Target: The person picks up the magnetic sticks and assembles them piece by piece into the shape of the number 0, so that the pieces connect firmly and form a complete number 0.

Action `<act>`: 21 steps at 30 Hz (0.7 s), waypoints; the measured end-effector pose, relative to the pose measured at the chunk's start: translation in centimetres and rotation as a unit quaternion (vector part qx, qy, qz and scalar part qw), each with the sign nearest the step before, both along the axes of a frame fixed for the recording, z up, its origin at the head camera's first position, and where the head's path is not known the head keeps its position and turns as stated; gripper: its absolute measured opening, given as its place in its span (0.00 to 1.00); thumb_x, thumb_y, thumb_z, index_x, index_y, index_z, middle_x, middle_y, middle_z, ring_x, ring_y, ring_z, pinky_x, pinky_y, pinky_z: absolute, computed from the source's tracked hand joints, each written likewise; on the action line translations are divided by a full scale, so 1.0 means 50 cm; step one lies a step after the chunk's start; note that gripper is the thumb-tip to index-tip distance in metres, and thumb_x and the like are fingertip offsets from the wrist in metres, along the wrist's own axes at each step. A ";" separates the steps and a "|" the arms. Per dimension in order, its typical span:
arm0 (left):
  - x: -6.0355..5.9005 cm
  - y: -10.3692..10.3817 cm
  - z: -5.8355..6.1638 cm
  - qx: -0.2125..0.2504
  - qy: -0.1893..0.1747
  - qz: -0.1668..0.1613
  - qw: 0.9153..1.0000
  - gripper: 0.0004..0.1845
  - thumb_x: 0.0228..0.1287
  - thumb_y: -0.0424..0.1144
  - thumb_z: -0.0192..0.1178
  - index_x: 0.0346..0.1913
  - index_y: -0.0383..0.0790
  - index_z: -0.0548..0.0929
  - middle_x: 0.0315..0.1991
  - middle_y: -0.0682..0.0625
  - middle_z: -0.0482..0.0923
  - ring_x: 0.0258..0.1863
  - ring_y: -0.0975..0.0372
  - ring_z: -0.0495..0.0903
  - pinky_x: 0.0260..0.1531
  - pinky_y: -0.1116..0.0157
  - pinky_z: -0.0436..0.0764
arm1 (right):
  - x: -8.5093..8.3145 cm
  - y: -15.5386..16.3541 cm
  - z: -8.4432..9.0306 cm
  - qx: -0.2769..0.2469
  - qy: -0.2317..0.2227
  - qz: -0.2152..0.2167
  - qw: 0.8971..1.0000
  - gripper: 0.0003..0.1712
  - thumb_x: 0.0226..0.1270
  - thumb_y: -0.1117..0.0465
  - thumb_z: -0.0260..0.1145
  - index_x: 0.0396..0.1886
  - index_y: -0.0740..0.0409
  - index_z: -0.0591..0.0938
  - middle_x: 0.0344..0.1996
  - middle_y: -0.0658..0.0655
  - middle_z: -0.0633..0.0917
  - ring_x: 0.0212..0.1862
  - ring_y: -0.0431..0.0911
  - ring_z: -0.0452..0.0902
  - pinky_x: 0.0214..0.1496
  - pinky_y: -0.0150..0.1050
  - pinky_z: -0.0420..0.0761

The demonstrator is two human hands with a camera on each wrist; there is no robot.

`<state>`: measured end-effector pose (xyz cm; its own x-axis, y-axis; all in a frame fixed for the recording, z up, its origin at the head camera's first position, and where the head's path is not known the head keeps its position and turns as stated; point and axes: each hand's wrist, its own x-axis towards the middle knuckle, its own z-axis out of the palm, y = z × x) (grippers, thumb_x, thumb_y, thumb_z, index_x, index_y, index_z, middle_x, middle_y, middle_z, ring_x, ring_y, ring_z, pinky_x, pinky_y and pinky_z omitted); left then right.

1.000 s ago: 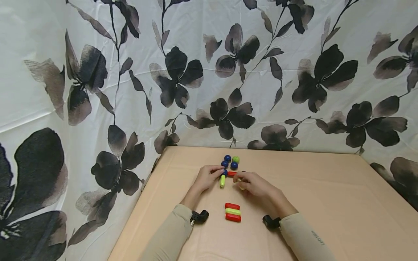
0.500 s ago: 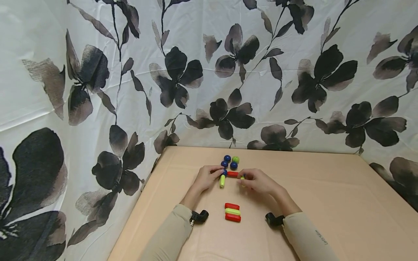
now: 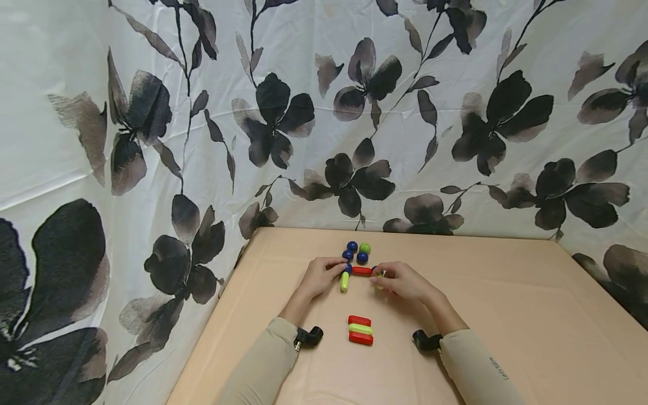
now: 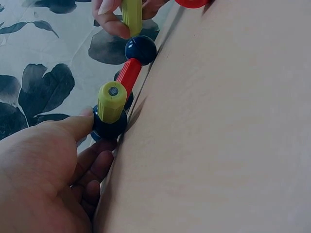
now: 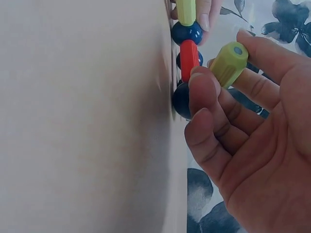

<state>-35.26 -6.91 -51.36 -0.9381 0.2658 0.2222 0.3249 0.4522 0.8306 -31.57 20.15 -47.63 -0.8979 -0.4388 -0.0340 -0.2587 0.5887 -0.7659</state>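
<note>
My left hand (image 3: 320, 277) pinches a dark blue ball (image 4: 112, 128) between thumb and fingers. From this ball a yellow-green rod (image 3: 344, 282) points towards me, and a red rod (image 3: 361, 271) runs right to another blue ball (image 4: 141, 50). A second yellow-green rod (image 5: 228, 65) is pinched between the thumb and fingers of my right hand (image 3: 402, 280), close to that right-hand ball. Whether this rod touches the ball I cannot tell, as fingers partly cover the spot in the right wrist view.
Beyond the hands lie several loose balls, among them a green ball (image 3: 365, 247) and a blue ball (image 3: 362, 257). Nearer to me, a yellow-green rod (image 3: 360, 329) lies between two red rods (image 3: 361, 338). A floral cloth (image 3: 324, 112) hangs behind the table (image 3: 506, 315).
My right hand has shifted slightly right with its yellow-green rod, uncovering more of the red rod and the blue ball at its end. The left hand stays in place.
</note>
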 end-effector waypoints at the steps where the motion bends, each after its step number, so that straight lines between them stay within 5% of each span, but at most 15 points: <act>1: 0.000 0.000 0.000 0.001 -0.002 0.000 1.000 0.15 0.76 0.47 0.62 0.57 0.47 0.90 0.58 0.50 0.87 0.64 0.56 0.81 0.67 0.53 0.78 | 0.000 0.000 -0.001 0.002 0.000 -0.003 1.000 0.16 0.75 0.46 0.67 0.48 0.52 0.87 0.27 0.57 0.82 0.27 0.51 0.76 0.25 0.37 0.75; 10: -0.003 0.000 -0.005 0.002 -0.011 0.001 1.000 0.15 0.77 0.47 0.62 0.58 0.48 0.90 0.59 0.51 0.87 0.65 0.57 0.81 0.68 0.54 0.77 | -0.002 0.003 -0.005 -0.004 -0.006 -0.009 1.000 0.14 0.77 0.50 0.66 0.51 0.53 0.87 0.27 0.58 0.83 0.26 0.50 0.76 0.25 0.37 0.74; 21: -0.002 0.001 -0.004 0.003 -0.014 0.002 1.000 0.15 0.77 0.47 0.62 0.58 0.46 0.89 0.59 0.50 0.87 0.65 0.56 0.81 0.67 0.53 0.78 | -0.010 0.012 0.002 -0.008 0.006 -0.062 0.998 0.24 0.75 0.46 0.67 0.63 0.52 0.84 0.33 0.58 0.85 0.31 0.53 0.79 0.31 0.40 0.80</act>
